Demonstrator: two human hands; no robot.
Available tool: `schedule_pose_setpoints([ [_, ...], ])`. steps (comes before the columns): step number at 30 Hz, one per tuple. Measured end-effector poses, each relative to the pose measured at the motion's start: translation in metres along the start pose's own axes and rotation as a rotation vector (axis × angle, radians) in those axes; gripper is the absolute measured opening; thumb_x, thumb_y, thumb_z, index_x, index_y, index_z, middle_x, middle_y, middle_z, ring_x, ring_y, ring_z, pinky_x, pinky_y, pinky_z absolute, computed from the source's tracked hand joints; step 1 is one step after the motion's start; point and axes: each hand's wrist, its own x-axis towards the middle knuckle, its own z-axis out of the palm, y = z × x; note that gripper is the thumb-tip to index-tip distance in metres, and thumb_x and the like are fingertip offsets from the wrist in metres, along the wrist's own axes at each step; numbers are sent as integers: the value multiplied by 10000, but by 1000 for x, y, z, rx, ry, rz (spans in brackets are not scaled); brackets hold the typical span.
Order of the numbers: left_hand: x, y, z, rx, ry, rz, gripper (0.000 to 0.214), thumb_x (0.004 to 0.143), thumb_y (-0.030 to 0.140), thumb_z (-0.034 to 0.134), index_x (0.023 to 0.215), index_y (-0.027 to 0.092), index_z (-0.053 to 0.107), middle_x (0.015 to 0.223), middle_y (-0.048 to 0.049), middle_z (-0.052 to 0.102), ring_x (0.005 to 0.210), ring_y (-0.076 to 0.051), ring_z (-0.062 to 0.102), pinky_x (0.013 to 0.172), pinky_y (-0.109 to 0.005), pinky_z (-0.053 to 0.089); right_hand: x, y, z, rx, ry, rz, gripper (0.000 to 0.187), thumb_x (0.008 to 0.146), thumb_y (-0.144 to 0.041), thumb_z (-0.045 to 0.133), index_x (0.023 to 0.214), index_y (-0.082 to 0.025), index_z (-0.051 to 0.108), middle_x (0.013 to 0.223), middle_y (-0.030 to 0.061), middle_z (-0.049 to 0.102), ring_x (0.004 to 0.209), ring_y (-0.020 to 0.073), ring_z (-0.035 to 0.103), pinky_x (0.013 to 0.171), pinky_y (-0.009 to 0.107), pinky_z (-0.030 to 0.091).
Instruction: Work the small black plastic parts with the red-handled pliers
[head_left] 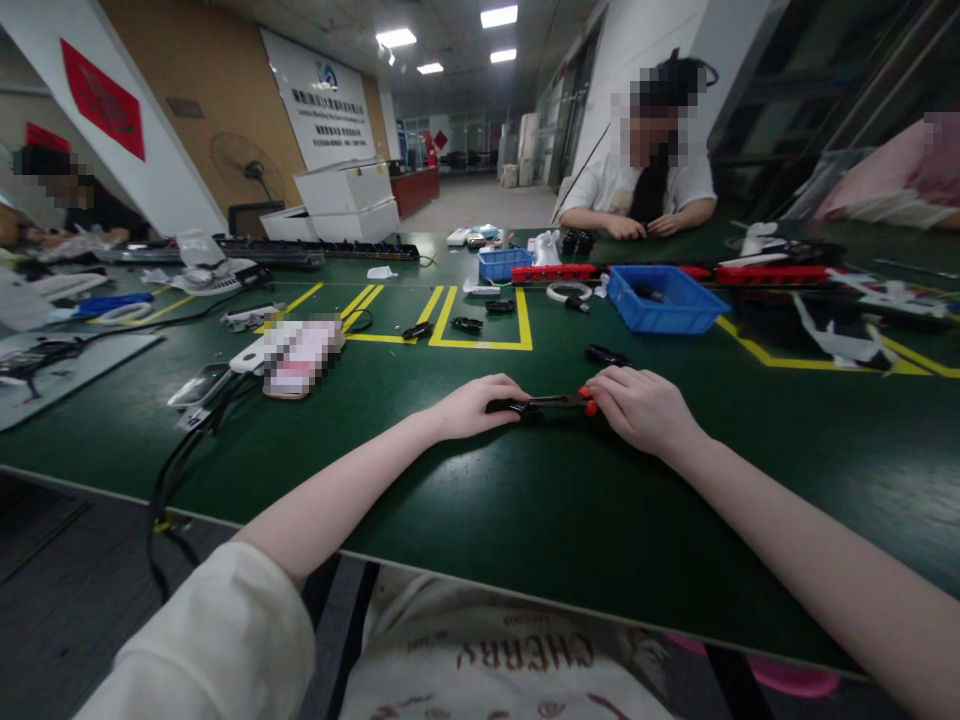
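My left hand (pixel 474 405) and my right hand (pixel 637 405) rest on the green table (pixel 525 500) and together hold a small black part with a red end (pixel 551 403). The left fingers curl round its black end. The right fingers pinch the red end. A loose black piece (pixel 606 355) lies just beyond my right hand.
A blue bin (pixel 660 300) and a smaller blue bin (pixel 502 264) stand beyond, near red strips (pixel 555 272). Yellow floor-tape boxes mark the table. Cables and a phone (pixel 202 385) lie at left. A person sits opposite; others sit at the left and right.
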Motion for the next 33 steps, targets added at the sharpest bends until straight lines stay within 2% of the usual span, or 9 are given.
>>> schedule_pose_setpoints([
  [4,0,-3,0,-52,2,15,291,909,217,626,1196,186,657,1210,-100,610,1140,-204,605,1028,-387,479,0,1,-2,-6,8,11,393,1004,-338,342,939,-150,681,961,103,705,860,212,641,748,350,436],
  [10,-1,-2,-1,7,42,-28,281,874,109,582,1109,207,700,1413,-106,505,1353,-264,461,1157,-511,347,-1,1,-3,6,-6,7,391,1003,-346,352,942,-145,683,955,103,705,854,215,636,747,355,438],
  [14,-2,1,-3,-4,12,-44,338,844,71,546,1118,200,694,1467,-101,460,1384,-275,432,1176,-512,326,0,-2,-2,11,-7,-4,396,1002,-356,353,937,-149,684,953,102,705,844,213,632,748,356,439],
  [17,-2,3,-4,-43,-26,-66,331,845,113,579,1149,201,676,1480,-103,449,1367,-277,457,1165,-505,344,0,-4,-3,26,-4,-5,388,998,-353,356,930,-161,686,946,102,707,838,216,629,747,362,440],
  [23,-1,2,-3,-61,-25,-76,278,862,330,692,1111,209,690,1453,-121,479,1339,-281,491,1132,-495,374,1,-6,-5,47,2,1,359,989,-344,376,931,-175,688,943,101,706,837,218,631,751,365,439],
  [28,-1,2,-1,-65,-11,-68,272,874,353,683,1090,187,692,1446,-129,491,1335,-260,499,1129,-452,379,0,-8,-2,30,-5,-6,362,988,-340,370,921,-167,682,931,108,699,845,226,626,752,365,425],
  [33,0,3,-1,-47,-17,-76,282,863,366,697,1071,176,690,1425,-137,515,1319,-263,516,1119,-456,382,1,-8,-1,30,-35,-27,394,998,-379,346,904,-164,663,911,113,680,800,217,605,739,363,424],
])
